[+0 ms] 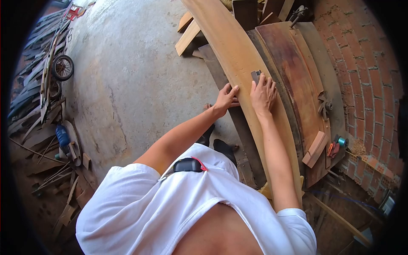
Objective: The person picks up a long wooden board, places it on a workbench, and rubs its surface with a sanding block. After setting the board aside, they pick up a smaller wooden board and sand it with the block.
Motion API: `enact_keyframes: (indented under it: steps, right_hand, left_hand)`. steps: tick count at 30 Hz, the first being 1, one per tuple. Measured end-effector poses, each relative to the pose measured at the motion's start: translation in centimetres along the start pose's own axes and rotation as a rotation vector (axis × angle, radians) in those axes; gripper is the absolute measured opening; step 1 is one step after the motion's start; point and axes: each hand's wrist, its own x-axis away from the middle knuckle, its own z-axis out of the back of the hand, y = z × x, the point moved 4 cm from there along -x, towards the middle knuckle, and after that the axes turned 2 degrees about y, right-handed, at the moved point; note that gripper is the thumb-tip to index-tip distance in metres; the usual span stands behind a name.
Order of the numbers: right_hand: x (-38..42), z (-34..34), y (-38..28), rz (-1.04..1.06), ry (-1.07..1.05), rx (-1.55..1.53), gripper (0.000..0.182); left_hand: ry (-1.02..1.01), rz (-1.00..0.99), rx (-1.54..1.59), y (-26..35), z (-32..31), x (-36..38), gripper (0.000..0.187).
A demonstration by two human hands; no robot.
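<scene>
A long, pale wooden board (238, 55) runs from the top of the view down past my right forearm, lying over a dark workbench. My left hand (226, 100) holds the board's left edge, thumb on top and fingers curled over the side. On the board's upper face, my right hand (263, 94) is wrapped round a small dark block-like tool (256, 76), whose far end shows beyond the fingers. The palm hides the rest of the tool.
Right of the board lie a reddish-brown plank (289, 63), a metal clamp (325, 106), a wood block (315, 148) and a teal spool (342, 142). A brick wall (365, 85) borders the right. Scrap wood and a wheel (63, 68) stand left.
</scene>
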Motion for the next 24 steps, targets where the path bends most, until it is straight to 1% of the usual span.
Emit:
enact_keyframes:
  steps: [1,2,3,4,5,6,7,8,10,11,12,13,17,19,20,23,24]
  right_hand:
    - [-0.8,-0.2,-0.6,-0.018,0.03,-0.028,0.044]
    - [0.3,0.4,-0.5,0.044,-0.043,-0.045,0.046]
    - [2.7,1.3,-0.3,0.057,-0.076,-0.044,0.047]
    - [6.0,2.3,0.1,0.062,-0.111,-0.035,0.049]
    - [9.6,3.9,0.6,0.083,-0.124,-0.054,0.054]
    - [13.3,5.5,1.5,0.09,-0.152,-0.045,0.055]
    - [16.7,7.0,2.4,0.045,-0.197,-0.034,0.056]
    - [19.5,8.4,3.3,0.011,-0.223,-0.024,0.056]
    - [21.0,9.3,3.9,0.003,-0.26,-0.021,0.056]
    - [21.3,9.2,4.2,-0.011,-0.289,-0.029,0.056]
    - [19.8,8.4,3.6,-0.017,-0.306,0.008,0.055]
    - [17.1,7.2,2.5,-0.006,-0.279,0.001,0.055]
    - [2.6,0.0,-4.4,0.112,-0.154,0.001,0.054]
    - [-4.2,-3.4,-7.7,0.151,-0.077,-0.05,0.046]
    - [-6.5,-4.4,-8.8,0.146,-0.055,-0.048,0.043]
    - [-8.9,-5.3,-9.3,0.147,-0.04,-0.105,0.04]
    - [-7.9,-4.5,-8.6,0.211,-0.05,-0.137,0.042]
  left_hand:
    - [0.01,-0.011,0.006,0.0,0.3,0.0,0.045]
    - [-0.021,0.063,0.043,-0.3,0.4,-0.1,0.046]
    - [-0.058,0.145,0.081,-0.8,0.6,-0.2,0.048]
    - [-0.096,0.144,0.031,-0.9,0.8,-0.4,0.058]
    - [-0.103,0.147,0.042,-0.4,0.8,-0.6,0.058]
    - [-0.105,0.186,0.08,-0.1,0.7,-0.4,0.064]
    - [-0.106,0.232,0.117,-0.2,0.7,-0.2,0.07]
    - [-0.108,0.244,0.131,-0.6,0.8,-0.1,0.07]
    - [-0.136,0.226,0.167,-0.6,1.0,-0.4,0.083]
    - [-0.131,0.226,0.176,-0.8,1.1,-0.4,0.083]
    - [-0.092,0.222,0.2,-1.1,1.1,-0.3,0.083]
    - [-0.052,0.213,0.229,-1.3,1.0,-0.4,0.084]
    - [-0.042,0.157,0.29,-2.0,1.0,-0.3,0.087]
    - [-0.039,0.143,0.275,-2.5,1.1,-0.5,0.088]
    - [0.002,0.132,0.248,-2.3,0.9,-0.3,0.088]
    - [0.025,0.143,0.236,-2.2,0.9,-0.3,0.088]
    - [0.034,0.151,0.241,-2.1,0.9,-0.3,0.089]
